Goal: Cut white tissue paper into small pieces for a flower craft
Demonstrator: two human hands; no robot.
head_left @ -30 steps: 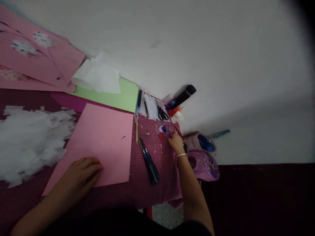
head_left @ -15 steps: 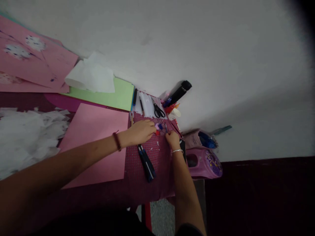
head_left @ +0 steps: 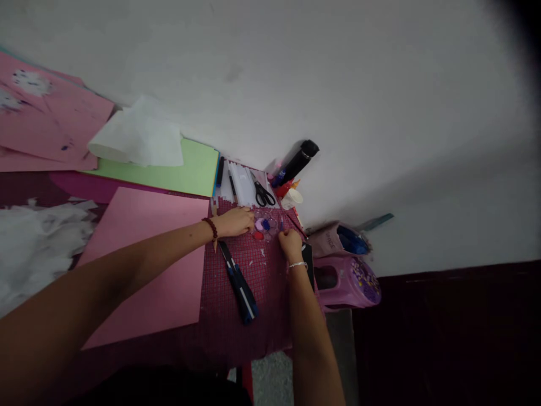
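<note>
Thin stick [head_left: 282, 224] — lengthwise toward wall [head_left: 363, 107]

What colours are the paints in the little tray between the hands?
The paints are light purple, dark blue and red, best seen in the head view.

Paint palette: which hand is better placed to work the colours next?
Probably the right: the right hand seems to pinch a thin stick, perhaps a brush, on the right side of the clear palette. The left hand sits at the palette's left edge, likely better for steadying it.
</note>
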